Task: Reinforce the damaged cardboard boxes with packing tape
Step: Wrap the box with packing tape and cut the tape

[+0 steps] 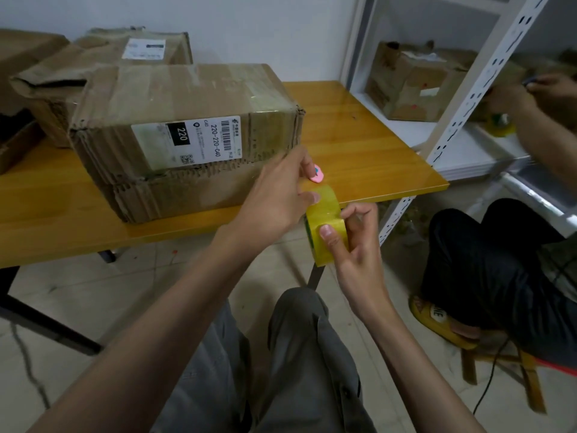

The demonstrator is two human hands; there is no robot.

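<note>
Head view: damaged box (184,135) lies centre-left on the table (359,145), long axis running left to right.
Tape roll (326,226): just below the box's right corner, off the table edge.
Right hand (359,245): grasps the roll.
Left hand (278,195): nearer the box, fingers pinching the tape's free end, a pink cutter (317,175) beyond them.

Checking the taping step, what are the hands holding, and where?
The right hand grips the tape roll round its outer band, thumb on top. The left hand pinches the roll's pulled-out tape end near the box.
</note>
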